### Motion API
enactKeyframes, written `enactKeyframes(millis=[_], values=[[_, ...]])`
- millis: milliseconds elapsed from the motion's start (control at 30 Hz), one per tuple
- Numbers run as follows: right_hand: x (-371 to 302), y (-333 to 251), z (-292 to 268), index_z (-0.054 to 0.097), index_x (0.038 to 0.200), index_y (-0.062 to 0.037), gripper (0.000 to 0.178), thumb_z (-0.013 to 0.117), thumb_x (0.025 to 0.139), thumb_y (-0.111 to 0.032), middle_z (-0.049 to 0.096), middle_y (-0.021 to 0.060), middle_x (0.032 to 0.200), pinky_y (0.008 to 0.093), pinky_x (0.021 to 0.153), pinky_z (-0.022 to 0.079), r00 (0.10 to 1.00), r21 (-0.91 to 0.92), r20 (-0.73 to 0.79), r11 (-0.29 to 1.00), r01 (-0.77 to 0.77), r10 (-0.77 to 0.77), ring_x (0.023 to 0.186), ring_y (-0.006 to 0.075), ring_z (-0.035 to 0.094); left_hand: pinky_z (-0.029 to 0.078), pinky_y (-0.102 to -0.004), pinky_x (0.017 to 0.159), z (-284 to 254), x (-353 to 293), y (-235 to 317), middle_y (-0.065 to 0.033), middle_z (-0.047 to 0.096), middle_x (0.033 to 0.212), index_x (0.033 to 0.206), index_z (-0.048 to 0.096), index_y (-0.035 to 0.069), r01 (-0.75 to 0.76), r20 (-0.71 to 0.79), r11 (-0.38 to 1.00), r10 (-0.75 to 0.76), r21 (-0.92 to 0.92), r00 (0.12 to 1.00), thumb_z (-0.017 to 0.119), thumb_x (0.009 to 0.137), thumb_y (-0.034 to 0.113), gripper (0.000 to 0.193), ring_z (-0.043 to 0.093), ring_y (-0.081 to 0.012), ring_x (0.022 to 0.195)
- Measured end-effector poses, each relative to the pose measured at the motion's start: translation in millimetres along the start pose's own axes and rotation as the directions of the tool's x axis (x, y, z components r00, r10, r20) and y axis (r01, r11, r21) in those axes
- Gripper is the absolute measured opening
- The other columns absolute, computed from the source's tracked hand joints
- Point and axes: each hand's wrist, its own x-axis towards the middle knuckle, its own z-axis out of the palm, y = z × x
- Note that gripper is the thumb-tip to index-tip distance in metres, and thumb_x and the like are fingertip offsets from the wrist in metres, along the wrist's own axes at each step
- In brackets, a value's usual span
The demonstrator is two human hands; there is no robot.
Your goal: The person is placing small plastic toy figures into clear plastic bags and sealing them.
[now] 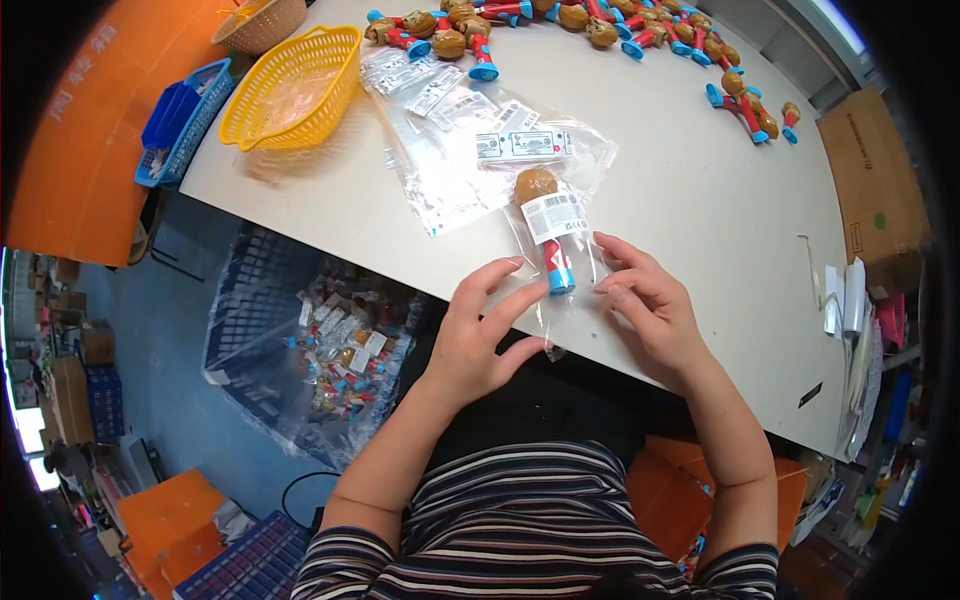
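Note:
A toy figure with a brown round head (pixel 536 183), a red body and a blue base (pixel 562 281) lies in a clear plastic bag (pixel 590 262) at the table's near edge. A white printed label (pixel 555 217) covers its upper body. My left hand (pixel 478 325) holds the bag's left side, with fingertips by the blue base and the thumb at the bag's lower corner. At the right side, my right hand (pixel 652 305) has its bent fingers and thumb on the bag's edge. Just beyond lie more clear bags with labels (pixel 522 146).
Many loose toy figures (pixel 480 55) lie along the table's far side. A yellow basket (pixel 300 90) stands at the far left, beside a blue basket (pixel 205 110). Below the table, a blue crate (pixel 250 290) holds bagged figures. A cardboard box (pixel 875 190) stands at the right.

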Motion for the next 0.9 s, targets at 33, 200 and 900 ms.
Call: enactKeyframes(millis=[33, 200, 900], values=[[0, 0, 0, 0.07, 0.1, -0.0048, 0.014, 0.057, 0.096, -0.008, 0.047, 0.0139, 0.147, 0.04, 0.11, 0.036, 1.0, 0.001, -0.002, 1.0, 0.001, -0.001, 0.134, 0.028, 0.045, 0.049, -0.04, 0.094, -1, 1, 0, -0.0151, 0.051, 0.134, 0.121, 0.064, 0.011, -0.027, -0.028, 0.998, 0.029, 0.064, 0.999, 0.085, 0.067, 0.014, 0.058, 0.054, -0.0341, 0.118], [0, 4, 1, 0.07, 0.1, -0.005, 0.015, 0.056, 0.096, -0.008, 0.048, 0.0138, 0.147, 0.0399, 0.109, 0.037, 1.0, -0.017, -0.005, 0.999, 0.03, -0.03, 0.132, 0.0271, 0.046, 0.052, -0.0353, 0.083, 1, 8, 0, -0.0125, 0.061, 0.12, 0.095, 0.074, 0.007, -0.155, -0.068, 0.976, 0.167, 0.15, 0.984, 0.083, 0.067, 0.004, 0.03, 0.061, -0.0279, 0.107], [3, -10, 5, 0.069, 0.092, -0.0017, 0.013, 0.059, 0.094, -0.009, 0.053, 0.0145, 0.142, 0.0361, 0.106, 0.038, 0.999, -0.053, -0.001, 0.998, -0.037, 0.037, 0.127, 0.0244, 0.05, 0.045, -0.0228, 0.062, 8, -3, 24, -0.0073, 0.059, 0.091, 0.08, 0.064, -0.001, 0.311, -0.191, 0.935, -0.341, -0.17, 0.92, 0.068, 0.084, -0.002, 0.006, 0.055, -0.0105, 0.07]])
